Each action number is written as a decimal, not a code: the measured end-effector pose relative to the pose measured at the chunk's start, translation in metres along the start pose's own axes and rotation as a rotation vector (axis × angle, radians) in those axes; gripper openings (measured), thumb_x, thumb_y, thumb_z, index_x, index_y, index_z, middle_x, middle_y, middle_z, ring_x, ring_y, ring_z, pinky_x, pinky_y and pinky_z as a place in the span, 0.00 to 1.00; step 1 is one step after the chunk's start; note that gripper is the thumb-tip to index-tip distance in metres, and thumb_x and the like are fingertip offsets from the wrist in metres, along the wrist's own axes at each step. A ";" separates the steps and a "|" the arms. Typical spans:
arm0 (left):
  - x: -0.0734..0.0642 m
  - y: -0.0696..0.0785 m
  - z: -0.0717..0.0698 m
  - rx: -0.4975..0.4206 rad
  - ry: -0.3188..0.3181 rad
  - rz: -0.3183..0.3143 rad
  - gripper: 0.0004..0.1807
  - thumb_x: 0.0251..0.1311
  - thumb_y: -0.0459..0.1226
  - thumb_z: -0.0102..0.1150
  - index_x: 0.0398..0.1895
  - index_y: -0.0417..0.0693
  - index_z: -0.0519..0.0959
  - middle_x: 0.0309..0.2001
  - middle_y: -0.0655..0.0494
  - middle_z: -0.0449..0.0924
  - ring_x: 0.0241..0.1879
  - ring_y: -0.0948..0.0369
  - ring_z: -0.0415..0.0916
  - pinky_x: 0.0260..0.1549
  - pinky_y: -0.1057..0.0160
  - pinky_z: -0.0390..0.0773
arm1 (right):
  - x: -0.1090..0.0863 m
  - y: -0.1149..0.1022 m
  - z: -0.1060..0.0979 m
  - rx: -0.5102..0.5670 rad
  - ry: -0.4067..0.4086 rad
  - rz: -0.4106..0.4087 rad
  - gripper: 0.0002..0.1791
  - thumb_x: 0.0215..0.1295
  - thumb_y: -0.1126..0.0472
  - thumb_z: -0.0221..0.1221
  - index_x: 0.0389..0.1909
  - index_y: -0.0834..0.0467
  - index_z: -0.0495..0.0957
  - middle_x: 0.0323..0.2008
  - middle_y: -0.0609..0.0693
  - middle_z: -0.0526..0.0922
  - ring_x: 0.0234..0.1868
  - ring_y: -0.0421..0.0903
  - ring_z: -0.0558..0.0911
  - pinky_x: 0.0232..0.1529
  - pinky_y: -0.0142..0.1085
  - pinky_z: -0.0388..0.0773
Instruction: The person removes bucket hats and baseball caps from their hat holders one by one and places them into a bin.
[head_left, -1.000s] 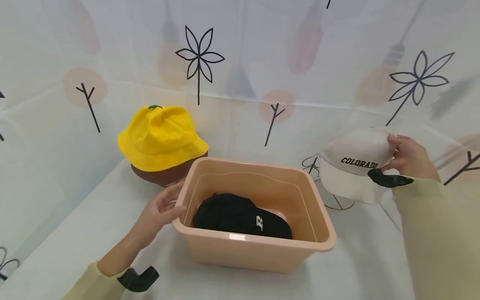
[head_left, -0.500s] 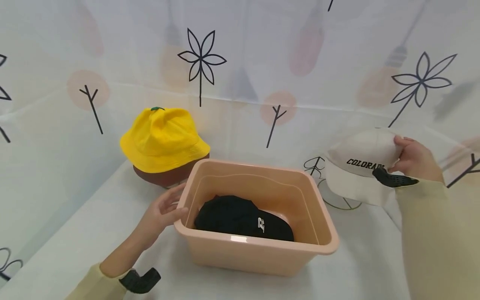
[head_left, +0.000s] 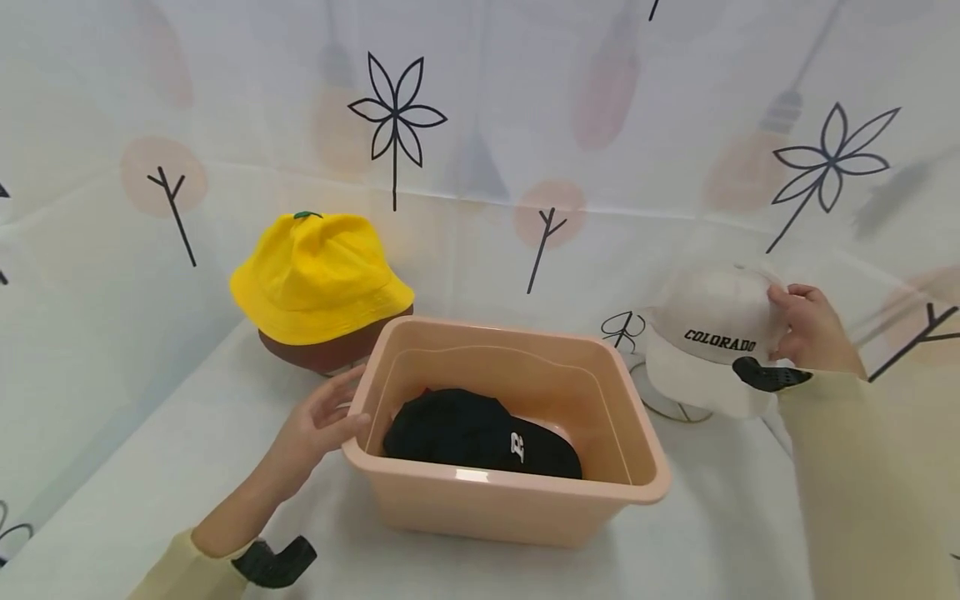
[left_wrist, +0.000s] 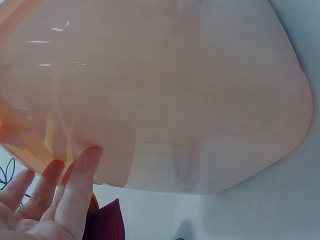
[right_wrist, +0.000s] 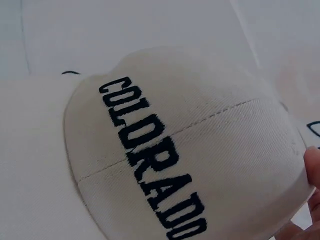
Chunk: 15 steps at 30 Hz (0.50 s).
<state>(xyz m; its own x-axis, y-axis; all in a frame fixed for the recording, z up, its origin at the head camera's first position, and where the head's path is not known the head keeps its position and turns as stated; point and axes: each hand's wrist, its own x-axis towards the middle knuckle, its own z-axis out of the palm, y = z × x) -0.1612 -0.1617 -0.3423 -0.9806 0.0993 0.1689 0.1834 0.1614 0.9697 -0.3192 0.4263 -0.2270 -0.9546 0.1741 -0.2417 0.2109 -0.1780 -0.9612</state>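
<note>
My right hand (head_left: 817, 329) grips the back edge of a white cap (head_left: 705, 308) lettered "COLORADO" in black. Its lettering also fills much of the right wrist view on the cap's front (right_wrist: 240, 130). The cap is at a thin wire stand (head_left: 678, 412), mostly hidden behind it. On the left side of a peach plastic bin (head_left: 502, 500) rests my left hand (head_left: 311, 425), fingers extended; the left wrist view has its fingertips (left_wrist: 92, 155) against the bin's wall. Inside the bin lies a black cap (head_left: 457, 429) with a white letter on it.
A yellow bucket hat (head_left: 322, 275) with a green tip sits on a brown rounded thing (head_left: 322, 354), behind and left of the bin. Everything stands on a white surface (head_left: 202, 442). A patterned cloth (head_left: 480, 158) hangs behind.
My right hand has lowered the white cap slightly, and its front has turned a little. The left hand and the bin have stayed put; the view shifted slightly.
</note>
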 end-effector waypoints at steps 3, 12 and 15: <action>0.001 -0.002 -0.001 0.003 0.003 -0.006 0.34 0.58 0.40 0.58 0.68 0.54 0.59 0.64 0.44 0.62 0.58 0.42 0.66 0.46 0.47 0.75 | 0.002 0.010 -0.005 0.040 -0.014 -0.001 0.24 0.57 0.46 0.60 0.42 0.34 0.53 0.65 0.35 0.41 0.68 0.50 0.32 0.61 0.63 0.31; 0.001 -0.005 -0.002 0.019 0.025 -0.016 0.34 0.58 0.42 0.58 0.68 0.56 0.60 0.62 0.45 0.65 0.57 0.43 0.68 0.46 0.48 0.76 | -0.001 0.029 -0.010 0.012 -0.087 0.103 0.36 0.59 0.40 0.55 0.61 0.25 0.42 0.68 0.34 0.20 0.68 0.51 0.23 0.64 0.58 0.38; 0.001 -0.005 -0.002 0.017 0.027 -0.017 0.34 0.58 0.41 0.59 0.68 0.57 0.60 0.62 0.46 0.65 0.56 0.44 0.68 0.45 0.48 0.76 | -0.002 0.039 -0.014 0.102 -0.128 0.228 0.50 0.56 0.35 0.54 0.63 0.21 0.23 0.65 0.36 0.10 0.68 0.52 0.23 0.64 0.58 0.40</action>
<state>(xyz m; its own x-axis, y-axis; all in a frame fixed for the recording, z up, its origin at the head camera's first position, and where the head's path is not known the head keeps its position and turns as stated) -0.1631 -0.1639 -0.3468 -0.9851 0.0696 0.1576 0.1678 0.1797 0.9693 -0.3062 0.4327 -0.2659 -0.9049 -0.0039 -0.4256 0.4076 -0.2960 -0.8638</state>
